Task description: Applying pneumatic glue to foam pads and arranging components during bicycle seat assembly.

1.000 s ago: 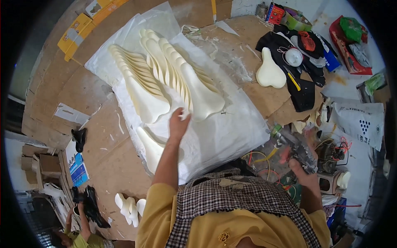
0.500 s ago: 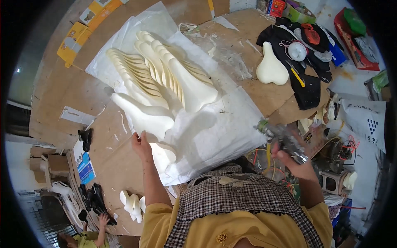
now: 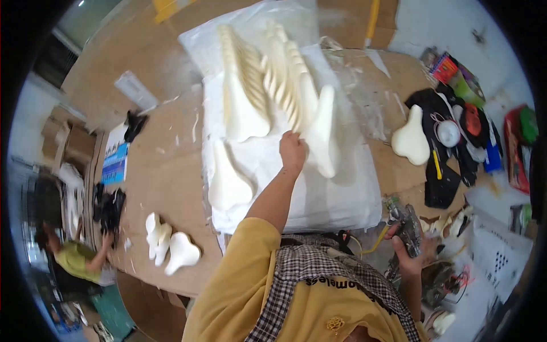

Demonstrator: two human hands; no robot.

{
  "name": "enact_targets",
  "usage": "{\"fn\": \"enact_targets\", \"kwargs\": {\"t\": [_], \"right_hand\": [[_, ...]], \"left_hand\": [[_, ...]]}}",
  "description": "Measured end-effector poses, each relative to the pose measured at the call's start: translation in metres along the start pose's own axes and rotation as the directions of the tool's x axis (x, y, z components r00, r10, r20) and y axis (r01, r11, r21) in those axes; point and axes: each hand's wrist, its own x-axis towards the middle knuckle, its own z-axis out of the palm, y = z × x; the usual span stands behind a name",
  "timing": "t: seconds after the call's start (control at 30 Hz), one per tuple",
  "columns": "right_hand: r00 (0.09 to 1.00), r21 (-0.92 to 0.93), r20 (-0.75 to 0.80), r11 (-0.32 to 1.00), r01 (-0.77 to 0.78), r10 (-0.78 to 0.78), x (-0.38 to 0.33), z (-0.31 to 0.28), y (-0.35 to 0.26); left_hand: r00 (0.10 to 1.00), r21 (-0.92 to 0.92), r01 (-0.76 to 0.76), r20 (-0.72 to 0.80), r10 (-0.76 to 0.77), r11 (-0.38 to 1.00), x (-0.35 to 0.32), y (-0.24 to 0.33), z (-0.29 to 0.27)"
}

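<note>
Far left of the frame, low down, another person in a green top [image 3: 74, 259] is bent over on the floor. Just right of them, at lower left on the brown worktable [image 3: 165, 165], lies a small cluster of cream saddle-shaped foam pieces [image 3: 171, 246]. Moving toward centre, a white plastic sheet [image 3: 336, 194] covers the middle of the table, and one loose cream piece [image 3: 228, 179] lies on its left part. Above that, at top centre, a long row of cream foam pieces [image 3: 268, 85] stands stacked on edge. Now the left hand [image 3: 292, 151], right in the middle: fingers curled, closing on the lower edge of the tilted cream foam piece [image 3: 322, 128] at the near end of that row. Off to the right, another cream piece [image 3: 411, 139] rests beside black pieces [image 3: 441, 188] and a round white tape roll [image 3: 448, 132]. Lower right, the right hand [image 3: 411, 253] is wrapped tight around a grey power tool [image 3: 405, 222], held off the table edge, a yellow cable [image 3: 373, 244] trailing beside it.
</note>
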Motion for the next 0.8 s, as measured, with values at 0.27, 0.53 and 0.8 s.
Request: {"fn": "enact_targets", "kwargs": {"t": [0.27, 0.53, 0.8], "right_hand": [[0.982, -0.054, 0.156, 0.994, -0.095, 0.103, 0.027, 0.023, 0.003], [0.893, -0.06, 0.445, 0.997, -0.044, 0.066, 0.07, 0.061, 0.007], [0.876, -0.117, 0.469, 0.991, -0.068, 0.115, 0.078, 0.074, -0.014]], "left_hand": [[0.996, -0.299, 0.093, 0.018, -0.091, 0.95, -0.027, -0.044, -0.178], [0.85, -0.579, 0.46, 0.068, -0.522, 0.674, -0.118, -0.184, -0.221], [0.613, -0.243, 0.737, -0.152, -0.775, 0.631, -0.115, -0.053, -0.307]]}}
